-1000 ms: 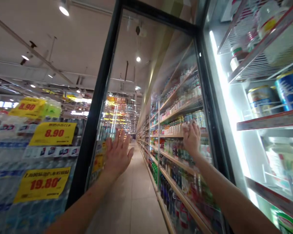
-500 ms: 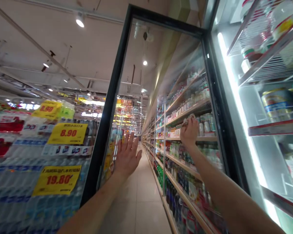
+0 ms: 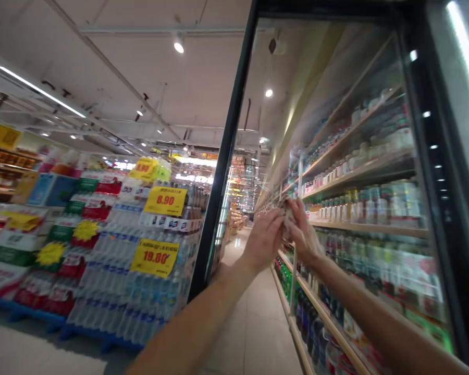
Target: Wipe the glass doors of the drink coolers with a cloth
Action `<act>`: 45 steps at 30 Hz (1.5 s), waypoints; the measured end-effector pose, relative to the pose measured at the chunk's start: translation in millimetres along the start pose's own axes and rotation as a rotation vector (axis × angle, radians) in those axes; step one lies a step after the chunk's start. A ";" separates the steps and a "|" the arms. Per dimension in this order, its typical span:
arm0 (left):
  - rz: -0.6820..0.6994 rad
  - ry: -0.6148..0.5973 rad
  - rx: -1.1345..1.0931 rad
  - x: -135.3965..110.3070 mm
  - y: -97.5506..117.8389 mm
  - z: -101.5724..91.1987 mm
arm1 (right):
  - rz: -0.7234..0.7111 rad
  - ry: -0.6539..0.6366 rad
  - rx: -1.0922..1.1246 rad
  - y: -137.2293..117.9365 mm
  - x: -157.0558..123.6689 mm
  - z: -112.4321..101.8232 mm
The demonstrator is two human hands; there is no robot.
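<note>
Head | left hand [image 3: 262,238], right hand [image 3: 304,235] clutching cloth [image 3: 285,212] | glass door [image 3: 316,114] ahead | stacked bottles [image 3: 150,297] left

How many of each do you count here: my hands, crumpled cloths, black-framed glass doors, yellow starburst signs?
Left hand and right hand: 2
Crumpled cloth: 1
Black-framed glass door: 1
Yellow starburst signs: 2
Total: 6

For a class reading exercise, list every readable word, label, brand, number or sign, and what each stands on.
"8.90": rear yellow sign
"8.90": upper front yellow sign
"19.80": lower front yellow sign
Too small or blurred: other sign print, bottle labels, pack labels, shelf drinks' labels.
</note>
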State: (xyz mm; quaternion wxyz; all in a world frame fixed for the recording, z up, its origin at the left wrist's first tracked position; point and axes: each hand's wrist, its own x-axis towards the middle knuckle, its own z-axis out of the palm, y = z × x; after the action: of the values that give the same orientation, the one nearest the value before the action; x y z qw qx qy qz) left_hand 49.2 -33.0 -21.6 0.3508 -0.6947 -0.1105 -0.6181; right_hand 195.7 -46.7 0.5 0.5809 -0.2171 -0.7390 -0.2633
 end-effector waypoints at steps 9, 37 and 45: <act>-0.004 -0.140 0.261 22.0 19.0 20.5 | 0.120 0.269 0.108 4.8 -2.3 -18.9; -0.307 -0.135 0.379 61.1 -42.6 -3.2 | 0.134 0.166 -0.873 57.6 -33.2 -73.2; -0.028 -0.262 0.379 55.4 -45.3 -3.0 | 0.103 0.065 -0.865 64.4 -36.5 -78.1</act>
State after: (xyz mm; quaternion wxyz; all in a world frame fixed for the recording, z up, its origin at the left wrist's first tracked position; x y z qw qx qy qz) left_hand 32.0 -17.4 46.2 0.4489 -0.6892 -0.2790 -0.4956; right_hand 302.7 -47.9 -11.7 0.4717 -0.4686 -0.5301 -0.5262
